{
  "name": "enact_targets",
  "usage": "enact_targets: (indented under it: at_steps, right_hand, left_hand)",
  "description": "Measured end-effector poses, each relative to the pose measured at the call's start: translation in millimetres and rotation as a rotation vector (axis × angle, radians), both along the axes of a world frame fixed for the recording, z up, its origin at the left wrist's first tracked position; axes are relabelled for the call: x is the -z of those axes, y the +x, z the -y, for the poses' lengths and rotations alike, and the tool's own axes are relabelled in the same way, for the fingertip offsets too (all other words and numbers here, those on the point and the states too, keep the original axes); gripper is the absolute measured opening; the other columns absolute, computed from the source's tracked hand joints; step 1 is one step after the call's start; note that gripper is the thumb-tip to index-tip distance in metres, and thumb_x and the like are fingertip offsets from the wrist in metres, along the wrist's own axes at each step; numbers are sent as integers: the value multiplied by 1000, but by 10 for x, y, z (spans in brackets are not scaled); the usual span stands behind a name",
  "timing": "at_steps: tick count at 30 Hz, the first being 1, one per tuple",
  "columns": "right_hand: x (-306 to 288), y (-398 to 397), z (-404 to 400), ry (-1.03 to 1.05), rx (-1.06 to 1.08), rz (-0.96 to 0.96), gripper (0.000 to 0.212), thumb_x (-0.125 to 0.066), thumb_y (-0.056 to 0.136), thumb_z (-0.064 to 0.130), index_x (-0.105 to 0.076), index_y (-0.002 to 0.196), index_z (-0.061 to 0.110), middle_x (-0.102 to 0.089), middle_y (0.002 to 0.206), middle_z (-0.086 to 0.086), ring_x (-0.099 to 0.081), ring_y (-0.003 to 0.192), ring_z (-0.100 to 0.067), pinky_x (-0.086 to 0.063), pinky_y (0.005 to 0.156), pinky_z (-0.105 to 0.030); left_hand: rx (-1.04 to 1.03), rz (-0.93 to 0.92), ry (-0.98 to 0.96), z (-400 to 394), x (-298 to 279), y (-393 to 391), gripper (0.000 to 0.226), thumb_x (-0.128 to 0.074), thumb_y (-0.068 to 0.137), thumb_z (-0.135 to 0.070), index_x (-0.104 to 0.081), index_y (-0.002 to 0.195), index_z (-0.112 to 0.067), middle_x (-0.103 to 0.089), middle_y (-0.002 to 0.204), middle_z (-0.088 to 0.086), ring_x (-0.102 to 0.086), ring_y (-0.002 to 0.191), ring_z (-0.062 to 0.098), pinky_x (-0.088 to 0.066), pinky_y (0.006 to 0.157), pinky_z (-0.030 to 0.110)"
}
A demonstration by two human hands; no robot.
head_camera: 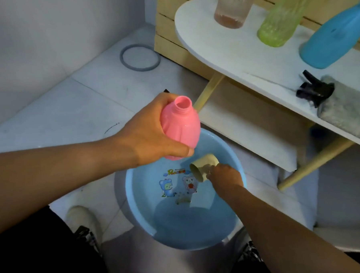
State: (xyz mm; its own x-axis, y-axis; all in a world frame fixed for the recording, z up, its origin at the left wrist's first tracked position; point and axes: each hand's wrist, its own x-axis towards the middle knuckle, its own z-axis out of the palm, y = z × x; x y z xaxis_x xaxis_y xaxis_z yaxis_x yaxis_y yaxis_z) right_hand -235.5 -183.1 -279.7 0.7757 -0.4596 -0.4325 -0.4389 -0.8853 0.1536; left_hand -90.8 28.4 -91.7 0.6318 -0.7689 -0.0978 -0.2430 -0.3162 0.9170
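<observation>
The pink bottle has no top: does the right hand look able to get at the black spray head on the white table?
Probably not yet: the right hand grips the cream cup down in the blue basin. The black spray head lies uncovered near the table edge, so the path itself looks free.

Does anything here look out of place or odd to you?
A black spray head lies on its side on the white shelf, detached from any bottle, while the pink bottle in the left hand has a bare, open neck. A grey ring also lies loose on the floor.
</observation>
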Motion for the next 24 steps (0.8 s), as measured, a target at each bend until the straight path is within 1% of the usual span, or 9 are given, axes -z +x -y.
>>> enact_targets:
  at_steps: [3,6,9,12,14,16,18,19,24]
  right_hand:
    - [134,16,-62,-47,-70,-81,27,-58,100,26,-65,125,19,-66,122,-4,-63,116,-26,-52,87,-35]
    - [200,54,-119,35,11,-74,24,-60,99,27,-68,121,20,-68,120,-3,-64,115,-25,-52,86,-34]
    - [123,98,-129,257,216,58,25,-51,102,29,-71,111,16,-69,105,-6,-65,100,-29,-49,80,-33]
    - [-26,132,-108,535,474,241,38,-49,102,34,-73,94,5,-65,85,-10,-63,82,-30,-43,69,-31]
    - [-159,141,-104,672,650,358,37,-57,97,38,-71,80,9,-62,75,-6,-55,68,-22,-39,63,-29]
    - [-345,153,-109,787,777,467,33,-64,89,36,-59,63,17,-53,65,-1,-45,62,-19,-33,59,-28]
    - [-598,159,-131,859,829,547,34,-67,85,33,-48,60,20,-45,60,3,-34,58,-17,-29,55,-27]
    - [-761,160,-147,875,838,582,34,-69,84,33,-47,62,20,-43,60,3,-31,56,-17,-27,53,-26]
    - [-1534,142,-132,884,786,761,37,-75,86,36,-50,66,19,-44,55,6,-34,54,-14,-29,50,-24]
  left_hand:
    - [-27,1,31,12,50,16,92,-98,57,-23,-44,130,-40,-54,119,-23,-57,105,5,-54,72,21]
    - [-52,9,54,15,85,28,93,-98,57,-23,-44,130,-39,-53,117,-23,-57,104,5,-52,72,22]
    - [-69,16,69,12,83,40,94,-98,57,-24,-43,132,-38,-53,116,-23,-55,103,5,-50,71,21]
    - [-68,21,61,-17,64,51,93,-97,58,-23,-43,132,-37,-52,116,-23,-54,103,3,-50,70,20]
    - [-62,22,52,-57,35,51,92,-97,59,-22,-43,132,-37,-52,115,-23,-53,103,2,-51,71,20]
    - [-61,31,46,-99,17,47,91,-97,59,-23,-42,130,-38,-52,115,-23,-53,102,2,-51,69,20]
    - [-71,37,38,-137,10,37,89,-97,59,-23,-42,127,-39,-52,113,-22,-54,100,2,-50,67,19]
    - [-75,43,29,-160,4,34,88,-97,58,-23,-42,126,-39,-53,112,-21,-54,100,3,-49,66,19]
    - [-100,49,-5,-209,-4,21,87,-97,58,-22,-44,123,-41,-54,111,-21,-57,100,6,-49,64,17]
